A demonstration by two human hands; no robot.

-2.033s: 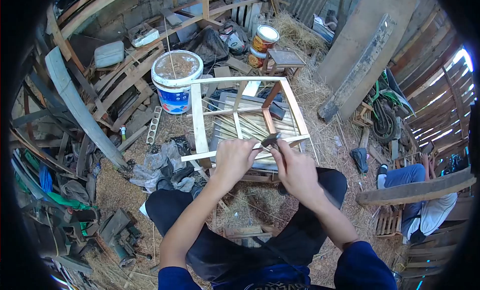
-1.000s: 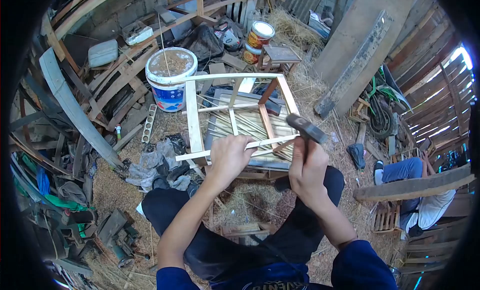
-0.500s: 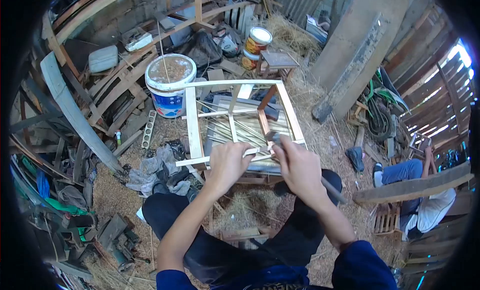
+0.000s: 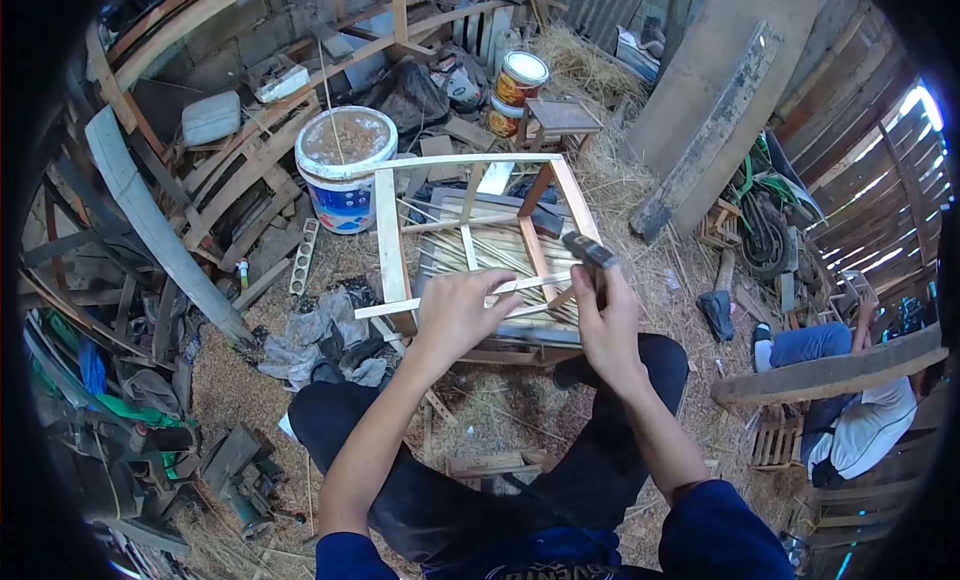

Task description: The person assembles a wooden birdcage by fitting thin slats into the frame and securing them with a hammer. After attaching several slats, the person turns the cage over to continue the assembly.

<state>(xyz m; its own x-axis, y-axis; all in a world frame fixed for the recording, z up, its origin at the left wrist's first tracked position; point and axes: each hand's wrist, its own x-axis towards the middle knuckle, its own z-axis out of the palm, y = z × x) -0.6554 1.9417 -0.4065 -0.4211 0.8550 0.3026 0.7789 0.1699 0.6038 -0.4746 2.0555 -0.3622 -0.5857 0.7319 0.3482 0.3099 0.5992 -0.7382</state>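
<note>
The right hand (image 4: 612,325), gripping a dark metal-headed hammer (image 4: 588,248), has shifted right, and the left hand (image 4: 455,308) has partly opened over the pale wooden frame (image 4: 391,235) beyond black-clothed knees (image 4: 328,415) — the work seems paused.

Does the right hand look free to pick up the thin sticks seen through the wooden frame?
Probably not as things stand: the right hand holds a hammer, and bars of the wooden frame partly cover the thin sticks.

Dark blue shirt (image 4: 535,550), front: pale lettering (image 4: 553,572), partly legible, apparently "VENT", cropped by the lower edge; white bucket (image 4: 345,185), blue label: print illegible; upper stacked tub (image 4: 521,77), red-and-yellow label: print illegible.
</note>
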